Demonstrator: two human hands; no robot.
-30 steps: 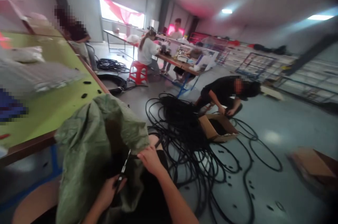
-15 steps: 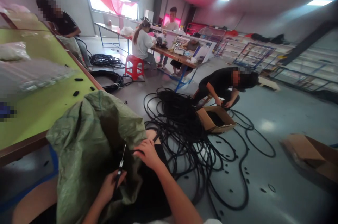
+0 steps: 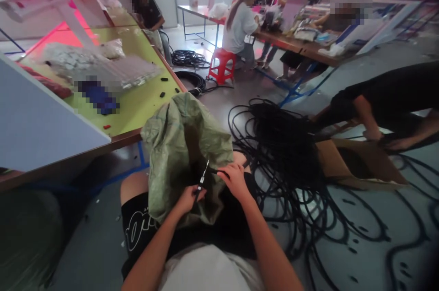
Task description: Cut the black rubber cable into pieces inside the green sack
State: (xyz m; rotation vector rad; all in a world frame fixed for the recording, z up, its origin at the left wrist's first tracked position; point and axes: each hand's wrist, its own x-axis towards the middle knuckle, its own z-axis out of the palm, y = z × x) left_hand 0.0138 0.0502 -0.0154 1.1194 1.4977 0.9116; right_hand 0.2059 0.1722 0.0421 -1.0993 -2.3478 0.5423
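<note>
My left hand (image 3: 191, 198) is closed around the dark handle of a utility knife (image 3: 202, 183), its thin silver blade pointing up and away from me. To its right, my right hand (image 3: 236, 176) grips a black hose (image 3: 219, 171), whose short end sticks out toward the blade. Blade and hose end are a small gap apart. Under both hands a green woven sack (image 3: 168, 144) lies across my lap, its dark mouth gaping. Past my right knee the hose seems to run toward a large heap of black hose (image 3: 281, 140) on the floor.
A green-topped table (image 3: 137, 112) at left carries plastic bags (image 3: 78, 64) and small black pieces (image 3: 164, 79). At right, a co-worker (image 3: 387, 103) bends over a cardboard box (image 3: 363, 163). A red stool (image 3: 222, 66) and other people at a table (image 3: 298, 46) are farther back.
My view has swung left and down, so the surroundings sit farther right and more of the table and my lap shows. Both hands keep their grips, with little change between them.
</note>
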